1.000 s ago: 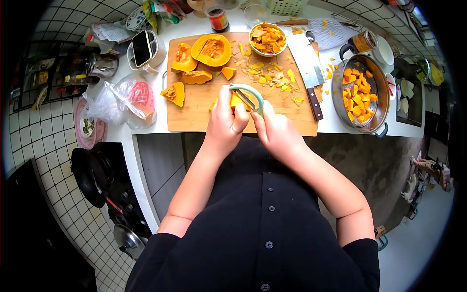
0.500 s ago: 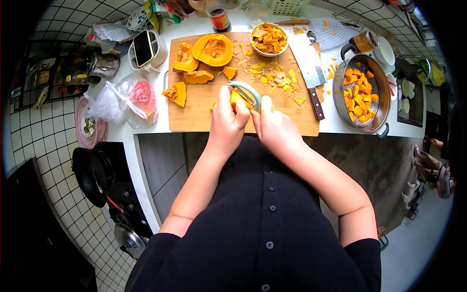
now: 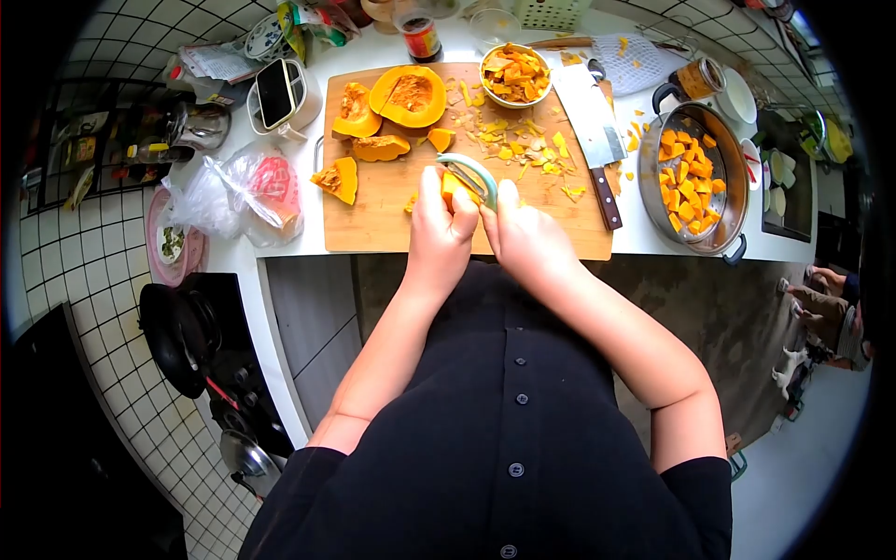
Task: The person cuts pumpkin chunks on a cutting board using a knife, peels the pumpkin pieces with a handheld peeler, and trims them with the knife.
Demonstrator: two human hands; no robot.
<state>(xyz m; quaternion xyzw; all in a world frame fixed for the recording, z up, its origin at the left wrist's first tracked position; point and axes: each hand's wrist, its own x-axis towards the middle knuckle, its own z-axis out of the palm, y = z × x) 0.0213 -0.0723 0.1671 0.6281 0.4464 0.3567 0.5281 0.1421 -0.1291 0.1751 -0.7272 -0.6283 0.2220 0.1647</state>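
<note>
Peeler [image 3: 481, 175] held in the grip of the right hand [image 3: 533, 233], fingers closed on it; left hand [image 3: 440, 224] clamped on a pumpkin piece [image 3: 453, 189] against the blade, above the cutting board [image 3: 373, 219]. Cleaver [image 3: 586, 117] lies to the right, on the board.

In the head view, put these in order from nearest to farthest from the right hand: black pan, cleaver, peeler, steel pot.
Nearest to the right hand:
1. Peeler: held in that hand's fingers.
2. Cleaver: just to the right, on the board's right side.
3. Steel pot: farther right, beyond the cleaver.
4. Black pan: far left, past the left hand.
</note>
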